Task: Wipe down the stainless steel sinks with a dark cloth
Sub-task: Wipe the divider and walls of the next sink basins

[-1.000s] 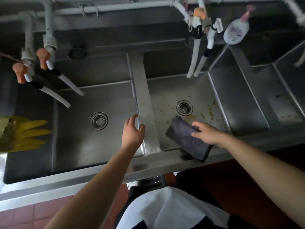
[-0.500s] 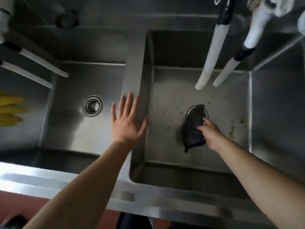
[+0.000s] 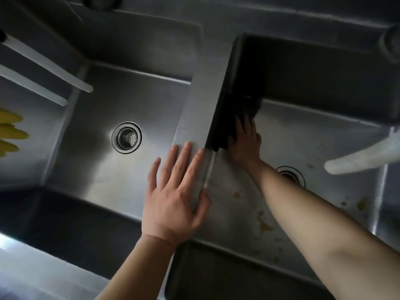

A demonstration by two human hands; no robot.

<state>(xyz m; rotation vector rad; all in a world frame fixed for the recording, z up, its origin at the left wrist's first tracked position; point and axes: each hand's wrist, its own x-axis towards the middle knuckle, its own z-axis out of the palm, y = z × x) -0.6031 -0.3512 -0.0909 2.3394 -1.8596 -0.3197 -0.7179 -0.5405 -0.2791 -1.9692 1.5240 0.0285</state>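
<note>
Two stainless steel sink basins lie below me, split by a flat steel divider (image 3: 201, 100). My left hand (image 3: 173, 195) rests flat on the divider with fingers spread, thumb hooked over its right edge. My right hand (image 3: 245, 144) is inside the right sink (image 3: 324, 135), pressing the dark cloth (image 3: 232, 113) against that basin's left wall just under the divider. The cloth blends into the wall's shadow, so its edges are hard to make out. The left sink (image 3: 91, 148) holds nothing but its drain.
Yellowish-brown stains (image 3: 265, 226) dot the right sink's floor near its drain (image 3: 291, 174). White faucet hoses hang at the upper left (image 3: 49, 68) and at the right edge (image 3: 359, 159). A yellow rubber glove (image 3: 9, 133) lies at the far left. The left drain strainer (image 3: 127, 137) is uncovered.
The cloth and my right hand moved from the right sink's drain up to the basin's left wall. My left hand settled flat on the divider. The camera moved closer and leaned over.
</note>
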